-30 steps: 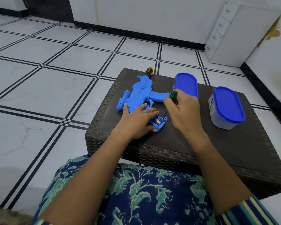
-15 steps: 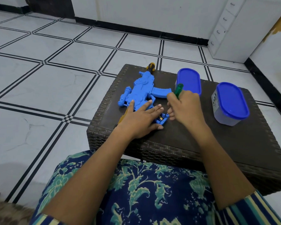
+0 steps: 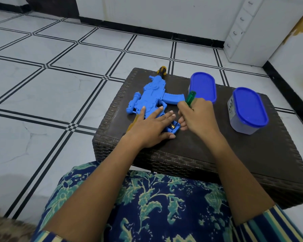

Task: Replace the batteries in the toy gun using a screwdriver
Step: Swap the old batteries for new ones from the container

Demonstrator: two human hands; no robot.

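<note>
So: blue gun [image 3: 151, 98] lies flat on stool [image 3: 217, 154], near its left edge. L hand [image 3: 151, 130] presses grip end, fingers straight & spread. R hand [image 3: 195, 117] curled round green screwdriver [image 3: 190, 98], tip in open batt. slot [image 3: 173, 127]. Two tubs [image 3: 202, 87] sit w/ lids on, right of gun.

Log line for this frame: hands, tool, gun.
left hand: flat on toy gun, pressing | right hand: grips screwdriver | screwdriver tip: in gun's grip end | support: wicker stool
</note>
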